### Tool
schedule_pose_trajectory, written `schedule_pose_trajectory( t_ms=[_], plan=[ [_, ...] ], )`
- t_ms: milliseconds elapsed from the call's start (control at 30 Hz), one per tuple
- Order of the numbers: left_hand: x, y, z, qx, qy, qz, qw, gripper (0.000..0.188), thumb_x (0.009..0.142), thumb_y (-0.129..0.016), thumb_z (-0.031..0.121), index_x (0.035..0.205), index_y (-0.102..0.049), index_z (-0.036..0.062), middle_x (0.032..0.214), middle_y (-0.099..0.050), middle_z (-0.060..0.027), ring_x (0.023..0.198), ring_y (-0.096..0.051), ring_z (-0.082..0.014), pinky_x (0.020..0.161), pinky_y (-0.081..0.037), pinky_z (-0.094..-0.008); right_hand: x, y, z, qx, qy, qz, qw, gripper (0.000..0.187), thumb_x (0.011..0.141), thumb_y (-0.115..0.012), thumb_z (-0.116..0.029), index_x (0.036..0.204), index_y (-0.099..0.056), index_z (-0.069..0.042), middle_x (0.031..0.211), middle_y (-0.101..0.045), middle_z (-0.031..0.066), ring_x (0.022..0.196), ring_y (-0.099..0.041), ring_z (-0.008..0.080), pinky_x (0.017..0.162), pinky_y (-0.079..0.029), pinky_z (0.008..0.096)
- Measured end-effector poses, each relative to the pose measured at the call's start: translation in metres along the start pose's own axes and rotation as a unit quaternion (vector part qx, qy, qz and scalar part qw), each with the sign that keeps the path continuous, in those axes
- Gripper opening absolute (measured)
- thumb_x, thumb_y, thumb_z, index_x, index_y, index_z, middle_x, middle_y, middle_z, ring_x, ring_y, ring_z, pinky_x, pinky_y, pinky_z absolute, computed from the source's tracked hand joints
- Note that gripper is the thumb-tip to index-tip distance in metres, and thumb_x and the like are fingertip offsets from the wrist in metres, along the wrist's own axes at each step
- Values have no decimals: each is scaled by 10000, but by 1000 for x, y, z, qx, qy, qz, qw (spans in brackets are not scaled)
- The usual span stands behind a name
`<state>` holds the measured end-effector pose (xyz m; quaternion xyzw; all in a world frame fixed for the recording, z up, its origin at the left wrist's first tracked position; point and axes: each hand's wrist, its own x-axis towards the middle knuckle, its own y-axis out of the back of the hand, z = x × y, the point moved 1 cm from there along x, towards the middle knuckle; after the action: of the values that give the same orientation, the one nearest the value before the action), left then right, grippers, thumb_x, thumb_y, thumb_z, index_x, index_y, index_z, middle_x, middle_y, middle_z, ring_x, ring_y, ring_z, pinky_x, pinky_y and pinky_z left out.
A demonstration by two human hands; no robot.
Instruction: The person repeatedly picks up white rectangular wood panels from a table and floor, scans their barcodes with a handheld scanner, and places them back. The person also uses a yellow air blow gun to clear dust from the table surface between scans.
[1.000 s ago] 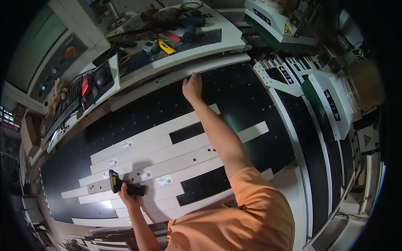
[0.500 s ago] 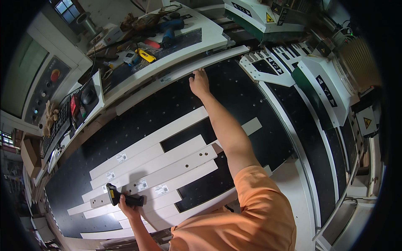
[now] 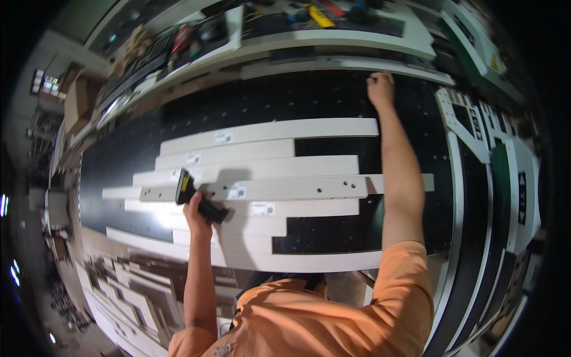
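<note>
Left hand [image 3: 196,215], centre left: clenched around a black scanner [image 3: 198,199] over white boards [image 3: 267,160]. Right hand [image 3: 380,89], upper right: fingers curled on the black table [image 3: 238,107], grasping nothing visible.

The one view sits on my head and looks steeply down over my orange-sleeved shoulders onto the wide black perforated machine table [image 3: 333,101], which fills the middle of the picture. I stand at that table's near long edge and face across it. My forearms enter from the lower edge, so the table's near side is close and its far edge well off. The fisheye bends the table's straight edges toward the dark round rim. No second view shares the scene
</note>
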<state>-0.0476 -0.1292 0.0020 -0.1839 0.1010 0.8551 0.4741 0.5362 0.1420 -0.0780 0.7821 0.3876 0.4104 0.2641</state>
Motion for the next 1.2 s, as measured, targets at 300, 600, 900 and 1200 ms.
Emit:
schedule_pose_trajectory(
  t_ms=[300,600,900,1200],
  plan=[
    [-93,117,27,-132,-217,50,966,420,792,-733,177,1161,-597,32,900,-626,-49,683,-598,-135,508,-462,-269,-20,52,-87,47,3,-320,946,474,1000,-636,-350,1324,-617,-4,1335,-632,222,1277,-596,309,1068,-461,380],
    [-288,294,-9,-207,-296,237,902,429,782,-742,150,1170,-607,27,957,-660,-84,874,-630,-176,761,-514,-308,-316,184,-404,208,373,-630,649,760,753,-814,-183,1426,-500,-20,1343,-637,165,1240,-612,305,1084,-474,410],
    [-561,449,-150,-180,-364,501,765,379,798,-737,217,1102,-614,28,968,-662,-90,956,-616,-188,888,-483,-321,-616,277,-508,114,612,-629,466,593,679,-894,-141,1181,-605,-17,1008,-627,148,914,-639,327,799,-541,399],
    [-845,506,-297,-219,-318,721,576,324,824,-718,211,1084,-626,41,946,-667,-63,908,-613,-135,832,-496,-285,-894,396,-545,129,720,-638,241,539,686,-876,-98,1160,-632,-17,990,-631,141,868,-642,317,774,-548,395]
  ],
)
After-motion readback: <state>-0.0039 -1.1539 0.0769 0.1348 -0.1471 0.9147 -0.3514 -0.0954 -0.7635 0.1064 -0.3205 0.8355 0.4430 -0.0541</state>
